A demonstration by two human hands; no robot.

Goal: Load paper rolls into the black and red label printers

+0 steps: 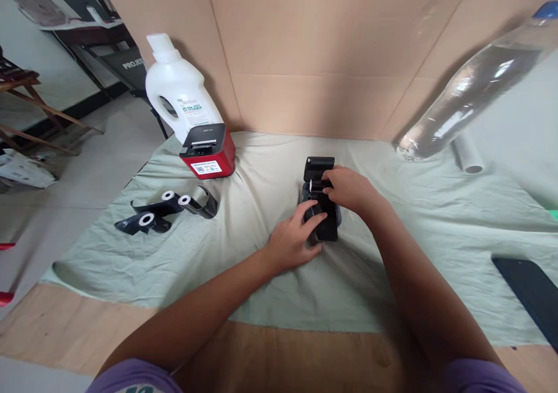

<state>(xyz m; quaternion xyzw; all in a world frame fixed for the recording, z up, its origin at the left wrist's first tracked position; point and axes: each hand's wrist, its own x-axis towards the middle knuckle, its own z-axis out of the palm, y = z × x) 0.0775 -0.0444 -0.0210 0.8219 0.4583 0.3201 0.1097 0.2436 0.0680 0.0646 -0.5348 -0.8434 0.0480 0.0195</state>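
Together, our two hands meet on the small black printer (321,204), which sits on the green cloth (261,265) near the middle of the counter (65,335). Our left hand (293,240) wraps its grip around the near end of the printer body, fingers curled over the top. Our right hand (349,188) closes its grip at the printer's open lid (319,167), fingertips pinched on something white inside, probably a paper roll, though the view is too small to be sure.

Open cloth lies on both sides of the hands, wide and bare to the right of our right hand and nearer us. Beyond the grip the cardboard wall (331,56) closes off the far edge of the counter. Far left of our left hand lie black wrappers with white paper rolls (162,210), and beyond them a red and black printer (208,150) stands just in front of a white detergent bottle (178,90). Far right, a clear plastic bottle (471,85) leans overhead, a white tube (466,154) rests below it, and a dark flat device (529,294) lies by the near right edge.
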